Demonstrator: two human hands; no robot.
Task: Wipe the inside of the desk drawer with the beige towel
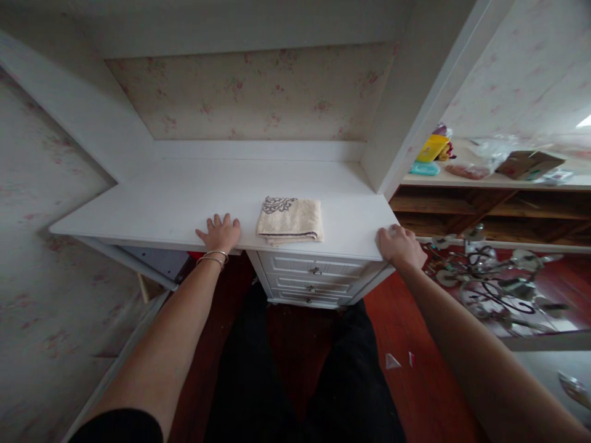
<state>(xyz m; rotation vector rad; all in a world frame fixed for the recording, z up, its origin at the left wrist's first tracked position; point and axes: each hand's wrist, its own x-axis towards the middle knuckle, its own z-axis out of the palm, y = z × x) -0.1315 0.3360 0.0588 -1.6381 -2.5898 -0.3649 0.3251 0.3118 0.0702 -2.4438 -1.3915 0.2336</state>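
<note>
Both hands [220, 235] [401, 246] palm-down, well apart

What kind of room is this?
Probably a room in a home, perhaps a study or bedroom: it has a white desk, flowery wallpaper, and what looks like a chandelier off to the right.

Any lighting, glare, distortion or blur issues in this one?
Head view: dim overall, bright patch at far right edge; head view: apparent wide-angle stretch, the desk looking splayed; head view: pattern on the towel legible, chandelier looking softer.

A folded beige cloth [293, 221] lies flat on the white desk [184, 184].
</note>
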